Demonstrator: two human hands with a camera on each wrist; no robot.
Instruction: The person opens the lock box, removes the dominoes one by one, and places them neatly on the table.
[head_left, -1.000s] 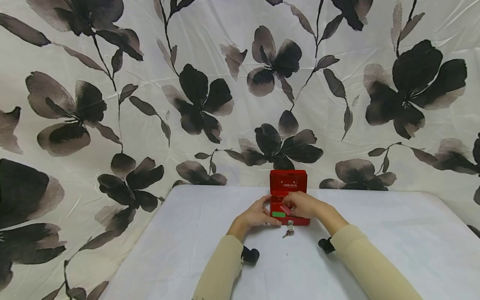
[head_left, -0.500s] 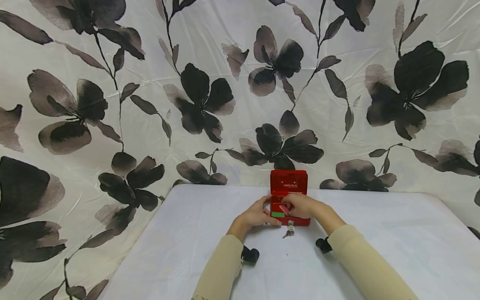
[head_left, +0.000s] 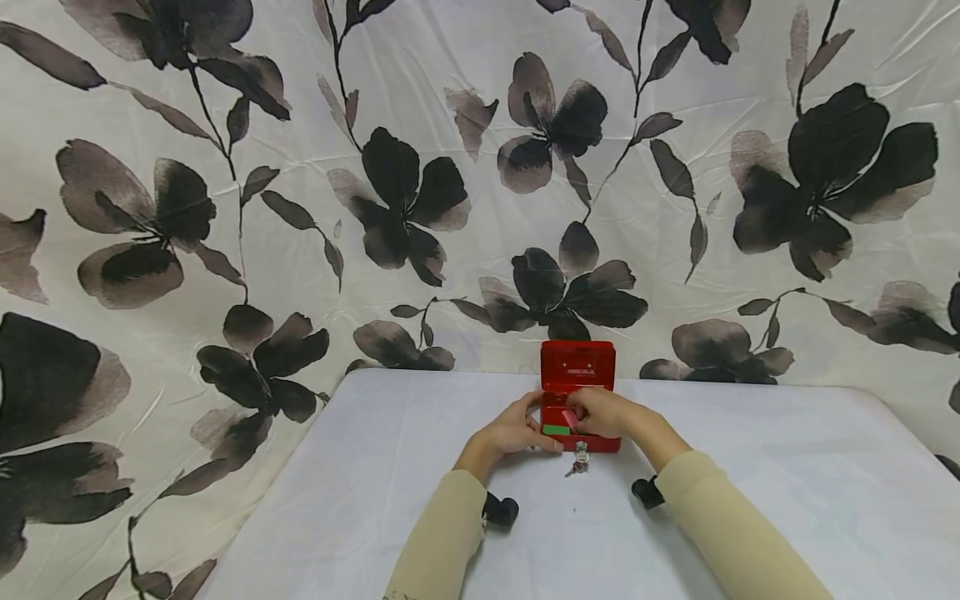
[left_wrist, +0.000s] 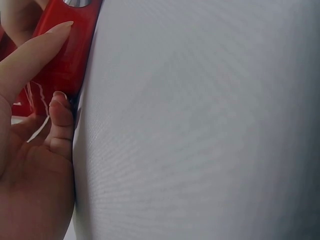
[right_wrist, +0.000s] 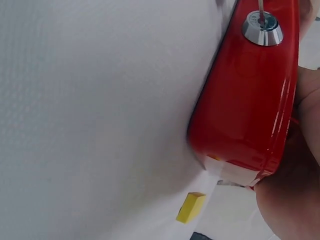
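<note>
A red cash box [head_left: 602, 445] stands on the table with its lid [head_left: 576, 357] raised. My left hand [head_left: 508, 429] grips its front left corner; in the left wrist view the thumb [left_wrist: 37, 52] lies on the front face, the other fingers along the side. My right hand [head_left: 602, 410] reaches into the box and pinches a small pink piece [head_left: 571, 418], partly hidden by the fingers. Left of it in the box lies a green block [head_left: 556, 430]. Keys [head_left: 577, 461] hang from the silver lock [right_wrist: 262, 32] on the box front.
The white-covered table [head_left: 360, 467] spreads around the box. A yellow block [right_wrist: 191, 207] lies beyond the right end of the box in the right wrist view. Behind the table hangs a flower-printed cloth [head_left: 480, 208].
The pink piece tilts more upright between the right fingers, and the right wrist has shifted slightly left. The left hand and the box stay in place.
</note>
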